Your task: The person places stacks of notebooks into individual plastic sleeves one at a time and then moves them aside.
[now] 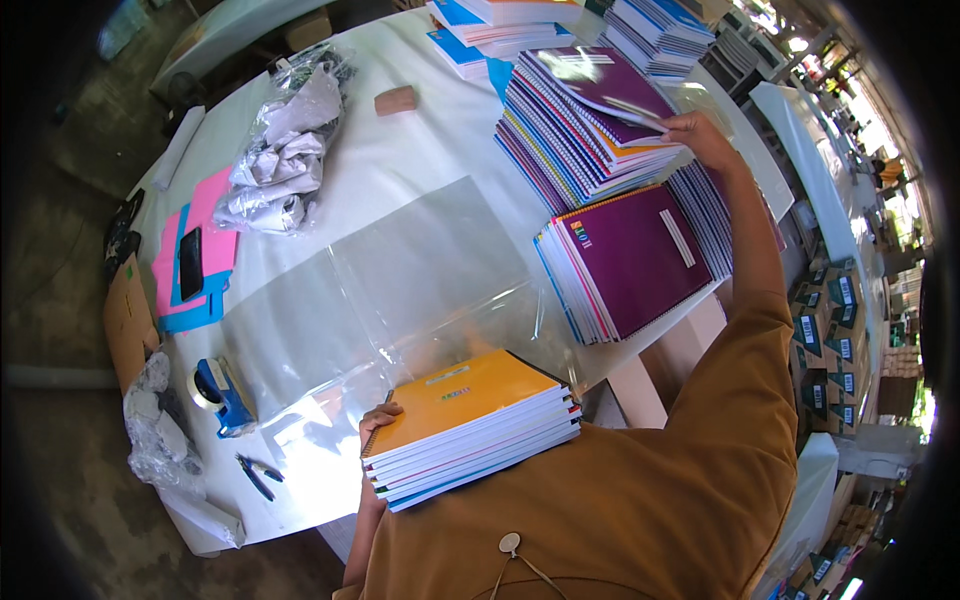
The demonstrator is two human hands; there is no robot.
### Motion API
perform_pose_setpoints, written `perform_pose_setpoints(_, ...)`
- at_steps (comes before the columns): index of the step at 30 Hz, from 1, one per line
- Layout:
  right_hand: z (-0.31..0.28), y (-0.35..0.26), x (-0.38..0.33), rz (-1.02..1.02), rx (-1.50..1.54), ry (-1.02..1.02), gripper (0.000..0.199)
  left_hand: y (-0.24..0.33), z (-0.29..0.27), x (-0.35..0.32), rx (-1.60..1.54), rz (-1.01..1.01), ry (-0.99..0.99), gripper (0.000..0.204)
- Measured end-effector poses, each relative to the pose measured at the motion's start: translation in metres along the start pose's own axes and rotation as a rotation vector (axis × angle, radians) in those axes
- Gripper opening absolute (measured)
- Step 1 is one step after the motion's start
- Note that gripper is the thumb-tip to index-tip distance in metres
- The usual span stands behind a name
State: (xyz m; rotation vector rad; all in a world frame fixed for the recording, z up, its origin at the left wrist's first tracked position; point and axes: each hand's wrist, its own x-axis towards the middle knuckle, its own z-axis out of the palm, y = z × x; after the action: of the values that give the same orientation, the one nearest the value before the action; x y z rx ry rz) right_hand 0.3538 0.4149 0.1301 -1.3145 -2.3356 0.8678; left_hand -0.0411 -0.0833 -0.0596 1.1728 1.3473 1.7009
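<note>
My left hand [377, 420] grips the spiral edge of a small stack of notebooks [470, 425] with an orange cover on top, held against my chest. My right hand [700, 135] reaches far out to a tall leaning pile of spiral notebooks [575, 130] and lifts the top purple one [600, 85] by its edge. A lower pile topped by a purple notebook [630, 260] lies between the two hands. Clear plastic sheets [400, 290] are spread on the white table [400, 150] in front of me.
More notebook stacks [500, 30] stand at the far end. A crumpled plastic bag [285, 150], pink and blue sheets with a black phone [190, 262], a blue tape dispenser [220, 395] and pens [258, 475] lie at the left. Shelves of boxes [830, 340] line the right.
</note>
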Motion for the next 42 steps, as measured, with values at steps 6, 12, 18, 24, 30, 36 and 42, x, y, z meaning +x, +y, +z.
perform_pose_setpoints(6, -0.032, -0.036, -0.002, -0.140, -0.071, 0.226, 0.026, -0.001, 0.003, 0.003, 0.020, 0.008, 0.003, 0.048)
perform_pose_setpoints(12, 0.055, -0.241, -0.085, -0.374, -0.317, 0.639, 0.018, -0.007, 0.002, -0.003, 0.097, 0.003, 0.116, 0.052)
perform_pose_setpoints(18, 0.201, -0.268, -0.133, -0.962, -0.448, -0.307, 0.027, -0.023, -0.010, -0.010, 0.342, -0.037, 0.293, 0.056)
perform_pose_setpoints(24, 0.206, -0.218, -0.103, -0.373, 0.613, -1.029, 0.075, 0.002, -0.011, 0.003, 0.163, 0.092, -0.103, 0.023)
perform_pose_setpoints(30, 0.225, -0.127, -0.162, -0.280, 0.794, -0.875, 0.136, -0.052, 0.000, 0.002, -0.307, 0.075, 0.131, 0.034)
perform_pose_setpoints(36, 0.283, -0.125, -0.191, -0.412, 1.182, -0.370, 0.125, -0.060, -0.024, -0.003, -0.171, -0.369, 0.140, 0.046)
perform_pose_setpoints(42, 0.344, -0.110, -0.191, -0.583, 0.954, 0.098, 0.095, -0.025, 0.002, 0.008, 0.064, -0.369, 0.150, 0.042)
